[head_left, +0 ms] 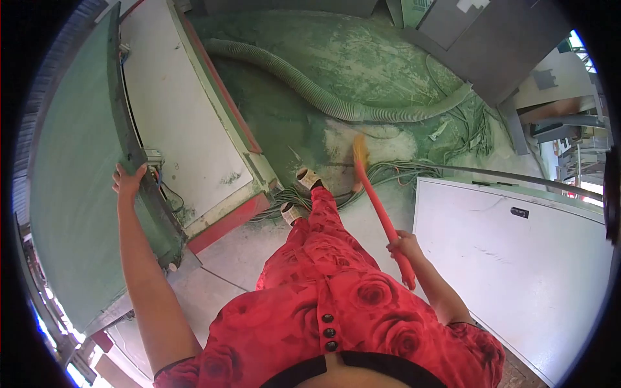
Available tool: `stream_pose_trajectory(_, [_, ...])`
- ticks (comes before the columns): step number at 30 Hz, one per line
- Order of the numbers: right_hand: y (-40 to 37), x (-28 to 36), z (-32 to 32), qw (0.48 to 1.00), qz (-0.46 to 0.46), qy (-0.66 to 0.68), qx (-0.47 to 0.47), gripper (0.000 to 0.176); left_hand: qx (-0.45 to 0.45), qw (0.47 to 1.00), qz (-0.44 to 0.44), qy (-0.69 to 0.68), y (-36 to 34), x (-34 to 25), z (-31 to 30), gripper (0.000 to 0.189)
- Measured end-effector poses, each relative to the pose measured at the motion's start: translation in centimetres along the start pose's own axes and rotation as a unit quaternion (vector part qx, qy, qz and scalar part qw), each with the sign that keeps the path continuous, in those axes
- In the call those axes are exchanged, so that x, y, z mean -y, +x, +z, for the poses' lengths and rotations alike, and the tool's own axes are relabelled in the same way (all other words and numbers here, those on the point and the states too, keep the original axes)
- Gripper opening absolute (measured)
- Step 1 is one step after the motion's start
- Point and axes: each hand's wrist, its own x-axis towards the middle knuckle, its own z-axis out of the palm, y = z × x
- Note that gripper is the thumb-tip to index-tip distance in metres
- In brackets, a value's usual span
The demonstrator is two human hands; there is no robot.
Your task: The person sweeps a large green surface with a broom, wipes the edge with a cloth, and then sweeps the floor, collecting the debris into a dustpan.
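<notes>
Red-handled brush with yellow bristles (381,207): bristles down by the dusty floor (259,258), right hand (405,246) curled closed round its handle. Left hand (130,180) fingers spread, touching green panel's (84,174) dark edge.

Large flat panel (74,181) is far left; long ribbed hose (349,111) lies ahead on dusty floor (369,52); thin bundled cables (388,169) run nearer; flat-faced rectangular cabinet (504,258) sits right.

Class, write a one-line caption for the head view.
Left hand on a green panel, right hand gripping a red-handled brush, ribbed hose curving across the floor.
</notes>
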Motion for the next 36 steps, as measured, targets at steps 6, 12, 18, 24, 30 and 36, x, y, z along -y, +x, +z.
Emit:
stream_pose_trajectory(6, [5.9,3.9,6.8,0.994,-0.028,0.006,0.11,0.022,-0.014,1.0,0.006,-0.009,0.2,0.5,0.4,0.112])
stream_pose_trajectory(12, [9.8,10.8,13.5,0.971,-0.099,-0.013,0.216,0.017,-0.009,1.0,0.0,-0.016,-0.2,0.2,0.2,0.112])
stream_pose_trajectory(18, [12.7,14.5,16.6,0.946,-0.143,0.053,0.285,0.017,0.001,1.0,0.0,-0.015,-0.6,0.1,-0.1,0.111])
stream_pose_trajectory(24, [11.3,16.3,15.6,0.957,-0.159,0.033,0.24,0.017,-0.001,1.0,0.0,-0.009,0.0,0.3,0.2,0.111])
stream_pose_trajectory(30, [6.0,12.0,6.8,0.98,-0.127,-0.059,0.142,0.054,0.003,1.0,-0.007,-0.005,-0.2,0.0,0.1,0.111])
stream_pose_trajectory(36, [-2.4,9.3,1.0,0.991,-0.067,-0.062,0.094,0.062,0.002,1.0,-0.015,-0.009,0.1,0.4,0.7,0.11])
